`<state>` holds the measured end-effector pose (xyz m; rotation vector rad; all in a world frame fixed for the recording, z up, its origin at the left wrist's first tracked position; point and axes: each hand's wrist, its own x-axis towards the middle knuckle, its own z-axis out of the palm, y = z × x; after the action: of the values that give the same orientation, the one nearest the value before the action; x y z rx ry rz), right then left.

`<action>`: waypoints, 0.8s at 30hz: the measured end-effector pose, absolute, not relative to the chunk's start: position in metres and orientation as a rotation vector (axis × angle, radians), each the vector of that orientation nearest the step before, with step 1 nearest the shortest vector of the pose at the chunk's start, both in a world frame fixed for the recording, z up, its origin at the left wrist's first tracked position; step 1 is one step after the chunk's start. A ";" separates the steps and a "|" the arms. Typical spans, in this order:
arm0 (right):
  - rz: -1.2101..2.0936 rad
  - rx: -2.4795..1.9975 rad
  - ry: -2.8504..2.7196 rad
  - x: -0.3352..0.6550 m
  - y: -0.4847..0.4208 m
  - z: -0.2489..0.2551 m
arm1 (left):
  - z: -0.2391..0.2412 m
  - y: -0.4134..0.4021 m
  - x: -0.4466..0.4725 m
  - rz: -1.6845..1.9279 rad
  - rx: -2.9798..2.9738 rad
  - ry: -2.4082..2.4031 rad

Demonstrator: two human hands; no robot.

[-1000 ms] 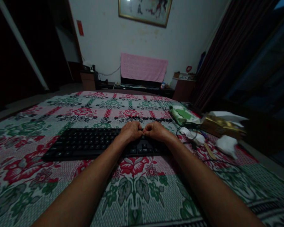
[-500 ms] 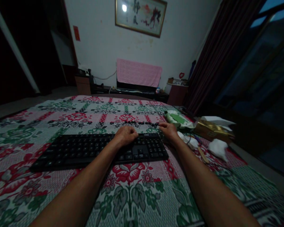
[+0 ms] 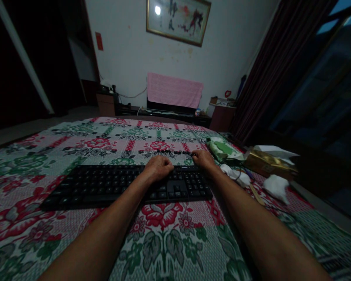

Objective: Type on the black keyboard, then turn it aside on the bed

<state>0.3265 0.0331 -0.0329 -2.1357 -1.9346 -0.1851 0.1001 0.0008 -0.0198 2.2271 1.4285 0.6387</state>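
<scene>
A black keyboard [image 3: 99,185] lies on the flowered cloth [image 3: 166,234]. My left hand [image 3: 158,168] rests over its right half with the fingers curled in; whatever they may hold is hidden. Behind the keyboard's back edge runs a row of small black pieces [image 3: 163,152], which look like loose keycaps. At the right end of this row is my right hand [image 3: 204,159], beyond the number pad's back corner. Its fingertips are pinched together at a small black piece, blurred in the dim light.
On the right lie a green and white soft pack [image 3: 222,149], a gold tissue box [image 3: 269,163] and crumpled white tissues [image 3: 276,187]. A thin light-brown stick [image 3: 256,194] is beside them. Farther off, a pink towel [image 3: 175,89] drapes over a dark screen.
The view has swung slightly, shifting the scene to the right. My right hand has moved a little left, to the row's end. My left hand stays over the keyboard.
</scene>
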 end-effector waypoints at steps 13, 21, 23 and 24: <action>0.051 -1.730 -1.832 0.323 0.013 -0.014 | -0.025 0.006 0.097 0.656 2.262 1.343; 0.252 -1.335 -1.950 0.275 -0.027 -0.011 | -0.019 0.000 0.098 0.655 2.175 1.332; 0.225 -1.331 -1.985 0.268 -0.031 -0.013 | -0.019 0.001 0.099 0.665 2.165 1.321; 0.215 -1.322 -2.003 0.266 -0.033 -0.014 | -0.020 0.001 0.099 0.671 2.156 1.314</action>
<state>0.2656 -0.0328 -0.0135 -1.3222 -2.0028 0.2149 0.0987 0.0015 -0.0198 2.1558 1.3139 0.6706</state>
